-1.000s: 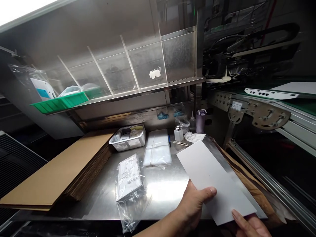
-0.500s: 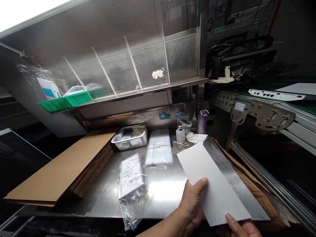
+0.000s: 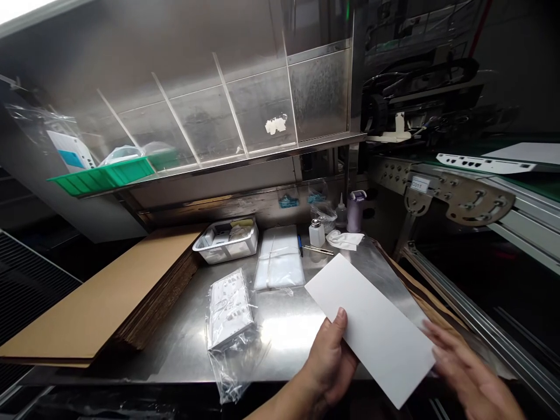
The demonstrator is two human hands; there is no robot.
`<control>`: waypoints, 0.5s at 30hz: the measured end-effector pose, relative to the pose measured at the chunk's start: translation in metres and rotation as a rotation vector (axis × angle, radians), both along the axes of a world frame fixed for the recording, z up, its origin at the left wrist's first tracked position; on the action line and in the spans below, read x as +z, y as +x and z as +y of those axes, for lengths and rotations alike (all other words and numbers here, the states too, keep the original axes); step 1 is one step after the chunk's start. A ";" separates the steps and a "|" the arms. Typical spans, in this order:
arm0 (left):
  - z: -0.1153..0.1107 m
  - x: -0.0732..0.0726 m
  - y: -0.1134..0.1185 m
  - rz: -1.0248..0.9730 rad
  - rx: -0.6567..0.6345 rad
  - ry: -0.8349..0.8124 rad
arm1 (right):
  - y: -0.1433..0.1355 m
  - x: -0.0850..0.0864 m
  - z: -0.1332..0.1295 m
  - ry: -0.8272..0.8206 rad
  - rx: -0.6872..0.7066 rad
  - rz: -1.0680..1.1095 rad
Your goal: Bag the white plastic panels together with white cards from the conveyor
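Clock bearings from mid-view. Panel [image 3: 371, 332], between 4 and 5 o'clock: uniform white. Bagged unit [image 3: 230, 309], 7 o'clock: white, scattered grey marks. Cardboard stack [image 3: 109, 291], 8 o'clock: plain brown. Tray [image 3: 100, 179], 9 o'clock: bright green. Canister [image 3: 355, 216], 3 o'clock: pale purple.

A brushed-metal desk [image 3: 184, 332] fills 6 o'clock, and I see a white glare bouncing off its top. From 11 to 12 o'clock rises a tall metal back panel [image 3: 175, 41], divided by slanting pale strips [image 3: 230, 105], with a narrow metal shelf [image 3: 262, 155] along its foot. A bright white light [image 3: 21, 8] cuts across the corner at 10 o'clock. A grey side panel [image 3: 105, 217] leans at 9 o'clock, above a black slatted panel [image 3: 30, 291]. At 3 o'clock runs a metal-framed conveyor [image 3: 534, 217] with a green belt; beyond it, dark machinery [image 3: 406, 90] sinks into shadow.
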State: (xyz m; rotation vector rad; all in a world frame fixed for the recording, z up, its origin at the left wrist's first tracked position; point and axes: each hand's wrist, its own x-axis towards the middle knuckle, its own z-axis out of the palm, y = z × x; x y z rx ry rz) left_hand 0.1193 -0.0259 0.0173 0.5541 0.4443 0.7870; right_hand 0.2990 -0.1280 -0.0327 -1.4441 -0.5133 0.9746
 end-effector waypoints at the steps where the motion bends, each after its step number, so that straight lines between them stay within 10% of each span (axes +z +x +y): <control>1: -0.001 0.000 -0.001 0.000 -0.003 0.004 | 0.005 0.005 0.004 0.026 -0.027 -0.152; 9: -0.013 -0.002 0.004 -0.049 -0.047 0.011 | -0.021 0.041 0.034 -0.078 0.088 -1.070; 15: -0.017 -0.008 0.004 -0.076 -0.035 0.006 | -0.019 0.045 0.045 -0.126 0.112 -1.006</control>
